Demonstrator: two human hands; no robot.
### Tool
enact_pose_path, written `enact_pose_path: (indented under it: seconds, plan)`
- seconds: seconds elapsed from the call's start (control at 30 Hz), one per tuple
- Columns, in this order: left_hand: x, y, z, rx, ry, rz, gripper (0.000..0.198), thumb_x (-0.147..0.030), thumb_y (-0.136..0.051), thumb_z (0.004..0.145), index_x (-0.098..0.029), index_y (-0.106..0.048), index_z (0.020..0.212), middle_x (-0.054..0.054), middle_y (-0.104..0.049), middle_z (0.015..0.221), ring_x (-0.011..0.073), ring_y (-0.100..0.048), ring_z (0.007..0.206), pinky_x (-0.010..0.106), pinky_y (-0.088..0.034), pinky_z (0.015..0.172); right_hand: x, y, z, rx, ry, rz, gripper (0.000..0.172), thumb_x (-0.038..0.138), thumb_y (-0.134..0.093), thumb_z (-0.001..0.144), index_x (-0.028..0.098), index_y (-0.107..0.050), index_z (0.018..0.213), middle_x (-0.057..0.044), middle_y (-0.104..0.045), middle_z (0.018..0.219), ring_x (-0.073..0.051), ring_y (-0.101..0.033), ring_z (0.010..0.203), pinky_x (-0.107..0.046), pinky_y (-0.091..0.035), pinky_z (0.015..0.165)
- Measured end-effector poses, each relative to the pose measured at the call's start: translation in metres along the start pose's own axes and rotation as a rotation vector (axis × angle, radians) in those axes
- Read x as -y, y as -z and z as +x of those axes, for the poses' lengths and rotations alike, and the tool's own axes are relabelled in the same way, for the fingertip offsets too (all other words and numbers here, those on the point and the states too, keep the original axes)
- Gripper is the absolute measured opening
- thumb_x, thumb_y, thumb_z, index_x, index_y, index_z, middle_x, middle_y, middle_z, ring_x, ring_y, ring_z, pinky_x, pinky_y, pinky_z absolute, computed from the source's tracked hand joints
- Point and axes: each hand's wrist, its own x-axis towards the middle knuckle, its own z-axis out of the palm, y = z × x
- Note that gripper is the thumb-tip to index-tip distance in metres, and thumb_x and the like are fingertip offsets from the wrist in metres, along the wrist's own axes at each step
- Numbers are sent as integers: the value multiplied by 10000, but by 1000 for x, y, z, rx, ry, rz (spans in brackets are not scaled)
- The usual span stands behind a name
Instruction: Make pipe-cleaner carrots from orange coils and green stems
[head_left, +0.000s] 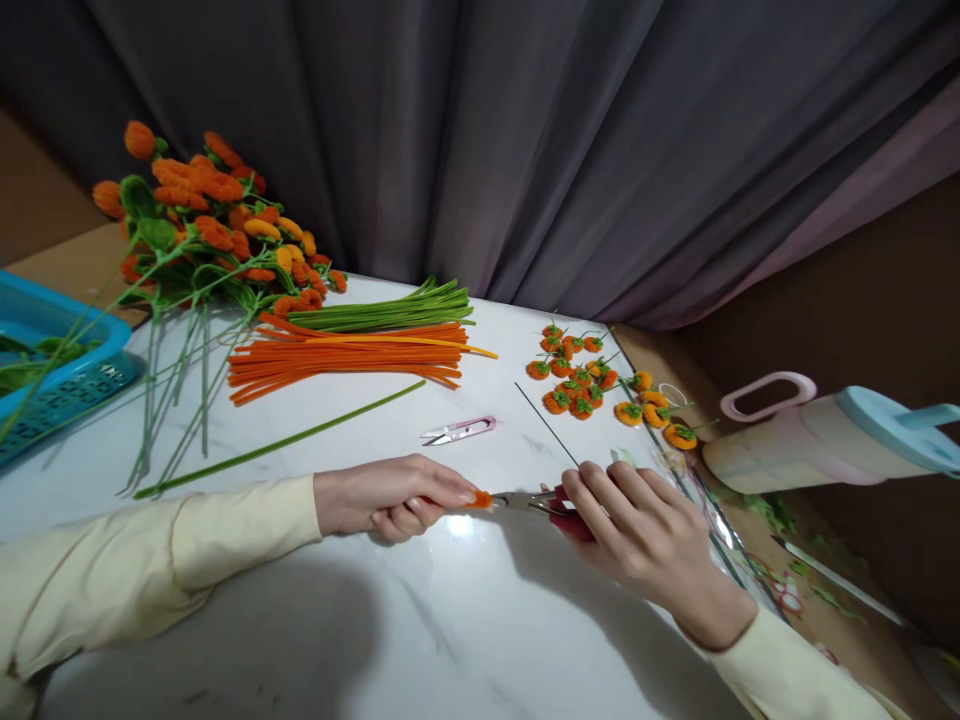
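My left hand (390,495) is closed in a pinch on a short orange pipe cleaner piece (480,499) just above the white marble table (420,620). My right hand (637,525) is wrapped round red-handled pliers (551,505), whose metal jaws meet the orange piece. Both sleeves are pale yellow. A thin dark wire (546,424) lies just beyond the right hand.
Pink thread snips (459,431) lie mid-table. Behind them are orange pipe cleaners (345,358), green ones (390,312) and one long green stem (277,442). Small orange pumpkins (592,378) sit at right, a bouquet (210,225) and blue basket (52,375) at left, a pink jug (817,430) at far right.
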Motion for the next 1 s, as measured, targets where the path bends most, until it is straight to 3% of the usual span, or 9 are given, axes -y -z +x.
enact_pose_path:
  seconds: [0.23,0.4,0.53,0.73,0.9,1.0]
  plan:
    - [1,-2,0,-43,-14,35,438,-486,-719,683,-226,-585,1010,-108,-176,528,33,-51,420,196,9,378,-1,-8,1,231,-263,337,140,224,-486,785,170,-584,701,-20,-573,612,-140,-453,557,-283,-265,550]
    - [1,-5,-2,-51,-48,97,474,-511,-688,705,-220,-596,1068,-104,-185,540,37,-72,424,201,-9,379,-6,-6,8,510,-364,484,81,223,-518,693,188,-590,691,-7,-590,631,-131,-502,555,-259,-233,520]
    - [4,-7,-3,-40,-99,160,452,-516,-648,744,-217,-597,1079,-99,-193,551,41,-90,430,199,-37,372,-11,-2,18,725,-432,591,48,214,-521,646,210,-569,644,13,-587,614,-107,-449,488,-243,-205,492]
    - [13,-12,1,-75,-185,272,497,-559,-593,769,-195,-598,1107,-93,-275,550,37,-166,419,179,-117,366,-19,-5,22,862,-458,785,81,195,-554,591,208,-493,540,54,-414,474,-88,-280,458,-229,-229,478]
    - [14,-15,2,-99,-204,368,480,-543,-563,792,-186,-606,1111,-88,-306,549,39,-215,409,180,-167,367,-24,-15,20,1014,-527,1075,49,224,-595,591,202,-553,579,59,-412,506,-85,-301,490,-205,-265,452]
    - [13,-14,1,-89,-197,354,469,-528,-559,802,-190,-600,1124,-91,-287,542,41,-201,408,179,-161,362,-26,-18,21,1040,-517,1124,70,244,-610,603,200,-556,599,62,-429,522,-81,-324,493,-199,-278,459]
